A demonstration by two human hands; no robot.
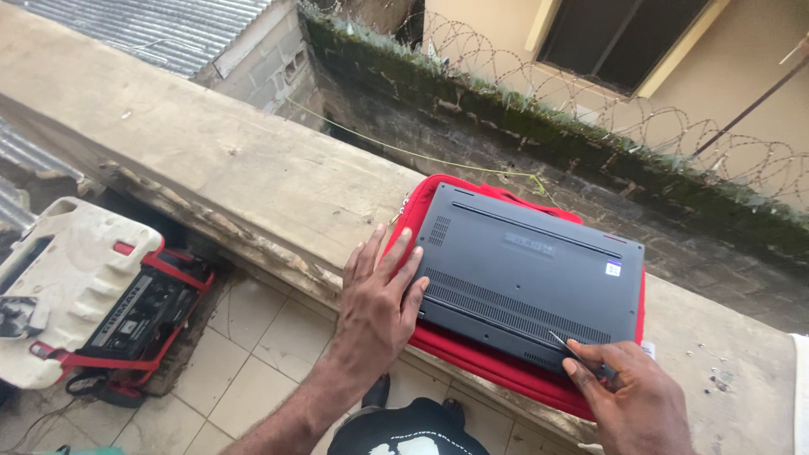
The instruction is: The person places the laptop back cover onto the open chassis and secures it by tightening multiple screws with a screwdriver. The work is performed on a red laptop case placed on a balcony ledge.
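Grey laptop (527,274) upside down on red sleeve (472,358) — left hand (379,303) flat, open; right hand (628,392) pinching thin tool (563,343).

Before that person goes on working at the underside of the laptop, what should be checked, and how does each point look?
1. Laptop lies bottom up on the red sleeve: ok.
2. Left hand pressed flat on the laptop's corner, steadying it: ok.
3. Thin tool pinched in the right hand, tip at the near edge: ok.
4. Tip seated in a screw: cannot tell.
5. Sleeve fully on the concrete ledge: not ok, its near edge overhangs.
6. Small loose bits lying on the ledge, unboxed: not ok.
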